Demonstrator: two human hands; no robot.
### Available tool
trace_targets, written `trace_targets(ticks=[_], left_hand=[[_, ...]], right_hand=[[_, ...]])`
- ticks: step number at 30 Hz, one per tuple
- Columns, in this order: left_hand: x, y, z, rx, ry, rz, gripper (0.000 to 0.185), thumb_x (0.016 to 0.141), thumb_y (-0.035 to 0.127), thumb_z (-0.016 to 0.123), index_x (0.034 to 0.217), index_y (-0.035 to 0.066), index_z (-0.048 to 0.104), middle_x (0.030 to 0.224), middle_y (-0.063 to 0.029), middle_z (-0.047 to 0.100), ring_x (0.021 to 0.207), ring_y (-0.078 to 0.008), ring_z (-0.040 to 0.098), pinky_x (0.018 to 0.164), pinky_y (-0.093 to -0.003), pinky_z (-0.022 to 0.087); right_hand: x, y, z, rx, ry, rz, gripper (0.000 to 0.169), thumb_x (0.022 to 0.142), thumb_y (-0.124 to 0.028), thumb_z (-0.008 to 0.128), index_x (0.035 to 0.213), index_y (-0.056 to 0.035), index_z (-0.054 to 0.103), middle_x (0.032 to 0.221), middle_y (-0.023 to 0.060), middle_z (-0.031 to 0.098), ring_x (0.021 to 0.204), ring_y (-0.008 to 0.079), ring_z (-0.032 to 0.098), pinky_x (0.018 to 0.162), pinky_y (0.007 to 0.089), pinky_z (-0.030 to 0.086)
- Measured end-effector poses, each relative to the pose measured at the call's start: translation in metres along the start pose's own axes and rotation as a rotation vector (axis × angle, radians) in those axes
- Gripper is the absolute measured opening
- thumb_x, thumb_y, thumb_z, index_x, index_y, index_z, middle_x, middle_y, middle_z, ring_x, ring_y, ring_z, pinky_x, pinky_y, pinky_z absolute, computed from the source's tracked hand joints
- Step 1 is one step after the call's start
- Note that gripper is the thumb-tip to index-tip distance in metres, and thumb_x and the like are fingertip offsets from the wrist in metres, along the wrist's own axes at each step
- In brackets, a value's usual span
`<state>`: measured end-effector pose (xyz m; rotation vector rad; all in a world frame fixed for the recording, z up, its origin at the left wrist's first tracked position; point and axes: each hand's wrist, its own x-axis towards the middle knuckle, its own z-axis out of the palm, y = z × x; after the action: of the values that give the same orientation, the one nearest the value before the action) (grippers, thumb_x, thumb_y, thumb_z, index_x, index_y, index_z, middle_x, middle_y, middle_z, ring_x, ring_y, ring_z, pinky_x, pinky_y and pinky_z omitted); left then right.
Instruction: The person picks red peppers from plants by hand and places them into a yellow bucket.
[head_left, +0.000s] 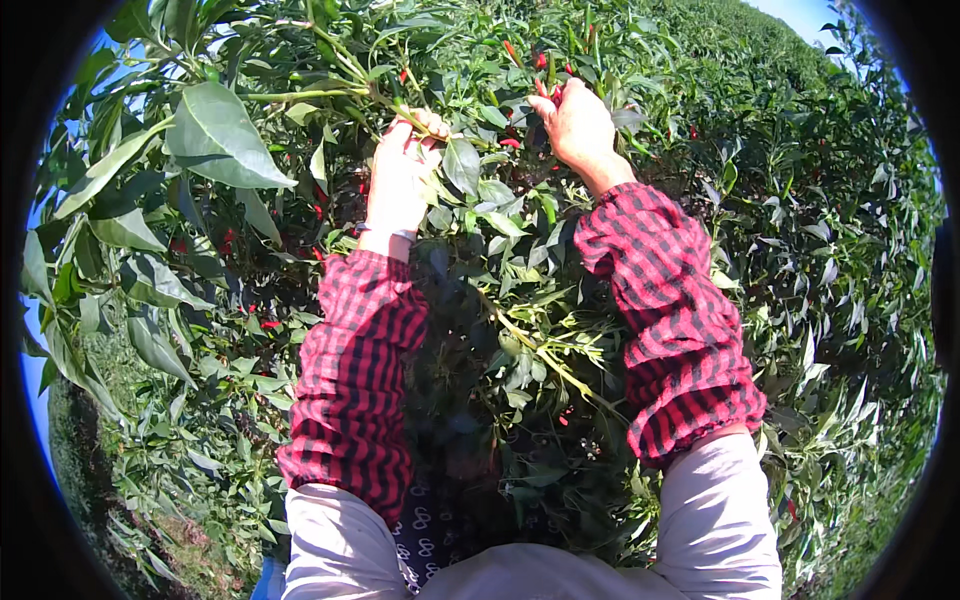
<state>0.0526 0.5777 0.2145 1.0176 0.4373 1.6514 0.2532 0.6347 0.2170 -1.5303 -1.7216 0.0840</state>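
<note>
My left hand (405, 169) is raised among chilli pepper plants, its fingers curled around a leafy green branch (341, 94). Just below its fingers hangs a dark green leaf (461, 165). To the right, my right hand (581, 127) has its thumb and fingers closed on red chilli peppers (550, 91); how many is hidden by the fingers. More upright chilli peppers (512, 54), red or partly green, stand just beyond that hand. Between the two hands, a bright red chilli pepper (510, 143) shows against the foliage.
Large leaves (221, 139) arch close by on the left. A bent stem (547, 356) crosses the shaded gap between my arms. Dense pepper foliage (810, 247) extends along the right, and red peppers (229, 240) dot the plants at left. A blue object (268, 581) shows partly at bottom left.
</note>
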Motion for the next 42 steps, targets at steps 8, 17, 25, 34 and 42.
trace_targets(ticks=[8, 17, 25, 34, 42], left_hand=[[0.025, -0.003, 0.022, 0.211, 0.035, 0.091, 0.021, 0.093, 0.019, 0.041, 0.085, 0.004, 0.053, 0.08, -0.0061, 0.055, 0.079, -0.02, 0.054, 0.08, -0.0328, 0.044], [-0.02, -0.051, 0.111, 0.769, -0.111, 0.585, 0.008, 0.085, 0.008, 0.053, 0.084, 0.0, 0.05, 0.074, -0.0043, 0.052, 0.066, -0.013, 0.051, 0.063, -0.0267, 0.044], [0.039, -0.122, 0.085, 0.85, 0.162, 0.247, 0.014, 0.079, 0.004, 0.045, 0.091, -0.002, 0.045, 0.091, -0.0226, 0.054, 0.089, -0.0395, 0.052, 0.079, -0.0429, 0.041], [0.076, -0.13, 0.099, 0.932, 0.058, -0.22, 0.043, 0.084, 0.023, 0.051, 0.113, -0.008, 0.046, 0.095, -0.0261, 0.057, 0.089, -0.0309, 0.058, 0.08, -0.0358, 0.044], [0.108, -0.107, 0.042, 0.661, 0.015, -0.14, 0.062, 0.085, 0.02, 0.056, 0.135, 0.001, 0.026, 0.123, -0.021, 0.046, 0.097, -0.0239, 0.052, 0.076, -0.0335, 0.046]], right_hand=[[0.021, 0.01, -0.007, -0.026, 0.021, -0.062, 0.028, 0.082, -0.03, 0.059, 0.093, -0.0049, 0.057, 0.089, 0.0157, 0.063, 0.086, 0.0336, 0.061, 0.075, 0.0434, 0.048], [0.003, 0.036, 0.013, 0.423, 0.031, -0.043, 0.021, 0.084, -0.024, 0.052, 0.092, -0.0055, 0.059, 0.083, 0.0157, 0.064, 0.078, 0.0322, 0.062, 0.069, 0.0401, 0.048], [0.003, 0.095, 0.034, 0.684, -0.096, 0.237, 0.029, 0.09, -0.025, 0.054, 0.097, 0.0026, 0.06, 0.09, 0.005, 0.061, 0.078, 0.0094, 0.056, 0.069, 0.0244, 0.045], [-0.017, 0.048, 0.011, 1.317, -0.154, 0.362, 0.028, 0.092, -0.028, 0.049, 0.11, -0.0084, 0.055, 0.094, 0.0037, 0.062, 0.074, 0.01, 0.061, 0.054, 0.0208, 0.045], [-0.035, -0.005, -0.011, 1.633, -0.496, 0.478, 0.031, 0.093, -0.034, 0.046, 0.071, -0.0107, 0.045, 0.054, -0.0028, 0.04, 0.041, 0.0061, 0.032, 0.035, 0.0213, 0.025]])
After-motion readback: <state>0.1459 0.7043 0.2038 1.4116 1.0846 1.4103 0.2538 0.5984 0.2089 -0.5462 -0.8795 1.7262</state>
